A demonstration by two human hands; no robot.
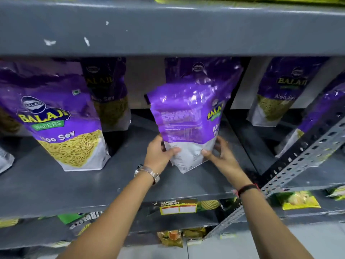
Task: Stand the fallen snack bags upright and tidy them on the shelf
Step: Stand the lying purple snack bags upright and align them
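I hold a purple and white snack bag [186, 116] upright over the grey shelf [93, 186], turned so its back and one side face me. My left hand [160, 152] grips its lower left edge and my right hand [218, 152] grips its lower right edge. A second purple bag [197, 70] stands right behind it. A large bag [57, 118] stands upright at the left, with another bag [110, 96] behind it. More purple bags [280, 94] stand at the right.
A perforated metal upright [291, 165] slants across the right side. The shelf above [168, 28] hangs low over the bags. Below, a yellow price label [178, 208] and green and yellow snack packs [296, 200] fill the lower shelves.
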